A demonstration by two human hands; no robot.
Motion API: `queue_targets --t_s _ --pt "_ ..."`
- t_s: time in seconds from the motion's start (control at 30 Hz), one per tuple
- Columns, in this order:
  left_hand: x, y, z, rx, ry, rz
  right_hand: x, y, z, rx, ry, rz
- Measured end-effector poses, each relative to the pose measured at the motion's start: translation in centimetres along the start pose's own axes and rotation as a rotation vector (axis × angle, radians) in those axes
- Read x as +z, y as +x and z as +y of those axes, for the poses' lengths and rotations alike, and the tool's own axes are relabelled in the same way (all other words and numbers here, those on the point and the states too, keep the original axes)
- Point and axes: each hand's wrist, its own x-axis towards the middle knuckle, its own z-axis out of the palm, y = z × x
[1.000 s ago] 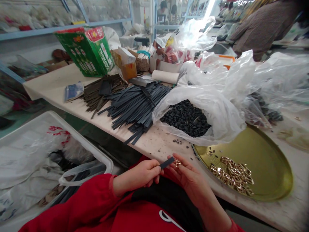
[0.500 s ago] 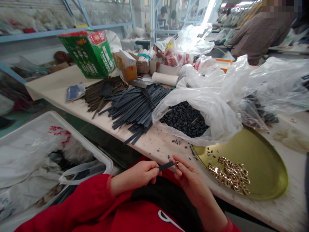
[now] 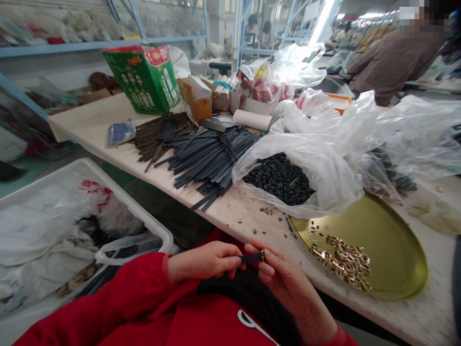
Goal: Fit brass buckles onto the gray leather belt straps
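My left hand (image 3: 207,261) pinches one end of a short dark strip (image 3: 251,258) over my lap, below the table's front edge. My right hand (image 3: 284,276) holds a small gold metal clip (image 3: 263,255) at the strip's other end, thumb and fingers closed on it. A gold round tray (image 3: 396,250) to the right holds a heap of several gold clips (image 3: 342,262). A pile of long dark strips (image 3: 209,156) lies on the table ahead.
A clear plastic bag (image 3: 324,178) of small black pieces sits by the tray. A green carton (image 3: 144,79), small boxes and more bags stand farther back. A white bin (image 3: 72,226) with bags is at my left. Another person (image 3: 392,62) stands at the back right.
My hands have drawn closer together and lower; the gold clip now sits on the strip's end, where it was apart before. The view shifted slightly.
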Motion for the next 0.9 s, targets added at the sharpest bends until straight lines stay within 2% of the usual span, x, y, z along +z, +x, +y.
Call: queue_targets --t_s 0.23,0.37,0.7,0.9 --pt "1.6 1.0 0.4 0.044 -0.092 0.039 0.3 0.7 1.4 -0.163 -0.381 0.151" --pt "2.2 1.8 -0.2 0.033 -0.167 0.133 0.2 1.0 2.4 -0.221 -0.370 0.183" --pt "2.4 2.0 -0.6 0.003 -0.268 0.141 0.5 0.9 2.6 -0.251 -0.301 0.192" --pt "2.9 2.0 -0.6 -0.036 -0.304 0.199 0.8 0.7 2.8 -0.309 -0.432 0.255"
